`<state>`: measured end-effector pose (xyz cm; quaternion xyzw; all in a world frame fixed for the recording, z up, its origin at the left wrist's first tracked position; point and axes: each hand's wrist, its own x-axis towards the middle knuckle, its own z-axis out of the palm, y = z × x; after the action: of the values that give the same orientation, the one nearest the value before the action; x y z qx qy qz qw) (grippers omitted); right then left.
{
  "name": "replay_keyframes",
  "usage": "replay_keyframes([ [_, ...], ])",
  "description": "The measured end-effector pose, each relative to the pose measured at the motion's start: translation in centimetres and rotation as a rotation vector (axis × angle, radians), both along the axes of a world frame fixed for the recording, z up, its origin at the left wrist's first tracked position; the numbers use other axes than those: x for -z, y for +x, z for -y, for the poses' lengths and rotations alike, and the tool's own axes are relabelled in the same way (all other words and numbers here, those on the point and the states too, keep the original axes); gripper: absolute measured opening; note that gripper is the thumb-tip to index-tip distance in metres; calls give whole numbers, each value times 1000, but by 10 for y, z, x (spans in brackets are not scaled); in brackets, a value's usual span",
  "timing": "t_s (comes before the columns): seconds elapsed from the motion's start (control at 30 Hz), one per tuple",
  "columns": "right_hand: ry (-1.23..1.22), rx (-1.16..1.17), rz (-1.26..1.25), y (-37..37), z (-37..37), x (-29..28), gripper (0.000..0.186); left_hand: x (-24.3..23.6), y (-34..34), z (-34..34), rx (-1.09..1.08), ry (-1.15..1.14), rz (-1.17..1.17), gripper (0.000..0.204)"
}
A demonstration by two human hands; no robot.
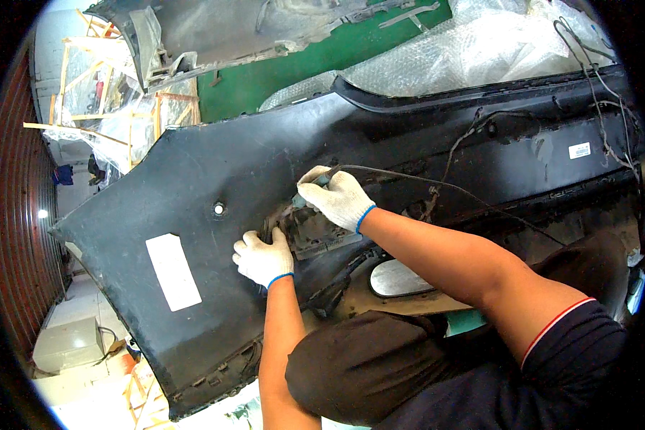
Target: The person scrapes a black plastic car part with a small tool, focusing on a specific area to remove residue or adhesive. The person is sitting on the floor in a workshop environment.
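A large black car bumper (258, 158) lies in front of me, with a recessed, dirty rectangular section (326, 231) near its middle. My right hand (337, 198), in a white knit glove with a blue cuff, is closed around a corded tool with a blue-green handle (324, 180) that looks like a soldering iron. From it a thin dark cord (437, 183) runs off to the right. The tool points down-left toward the left side of the recess. Close by, my gloved left hand (265, 258) rests on the panel with curled fingers; what they grip is hidden.
A white paper sheet (173, 272) lies on the panel's left part, near a round hole (218, 208). Dark wiring (455, 147) runs along the right. Beyond are another dark panel (229, 36), bubble wrap (437, 61) and wooden crate frames (107, 115).
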<state>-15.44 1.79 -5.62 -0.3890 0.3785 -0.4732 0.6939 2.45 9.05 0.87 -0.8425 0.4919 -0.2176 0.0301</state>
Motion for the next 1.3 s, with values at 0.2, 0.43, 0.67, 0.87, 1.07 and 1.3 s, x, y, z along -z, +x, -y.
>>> replay_keyframes([
  [0.2,13,1,40,-1,-4,-7,19,1,2,-1,4,-2,8,47],
  [0.43,-23,52,35,3,-8,-12,17,1,2,0,-1,-6,-2,47],
  [0.67,-77,32,-5,-1,-13,-20,15,-2,1,1,-19,16,-6,49],
  [0.87,-220,137,-61,11,-21,-9,15,-1,0,2,-33,19,-9,48],
  [1.07,-255,161,-125,11,-21,-7,14,-2,0,2,-40,33,-8,49],
  [1.3,-72,66,27,-2,-14,-22,17,-2,0,1,-30,36,-8,50],
])
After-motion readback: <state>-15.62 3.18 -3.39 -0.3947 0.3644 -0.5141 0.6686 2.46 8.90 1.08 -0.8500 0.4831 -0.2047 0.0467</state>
